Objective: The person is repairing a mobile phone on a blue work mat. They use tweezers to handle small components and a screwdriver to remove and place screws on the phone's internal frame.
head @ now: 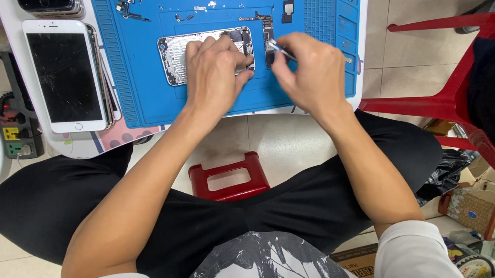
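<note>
An opened phone housing [177,55] with bare metal inside lies on a blue repair mat [136,77]. My left hand [214,71] presses down on the right half of the housing, fingers curled over its edge. My right hand [312,72] pinches thin tweezers [278,48], whose tip points at a small dark circuit board [268,37] just right of the housing. Small screws and loose parts [287,6] are scattered along the mat's far edge.
A white phone with a cracked black screen [66,74] lies on a stack at the mat's left. A power strip [20,127] sits at the far left. A small red stool [230,178] stands between my knees, and a red plastic chair [461,81] is at the right.
</note>
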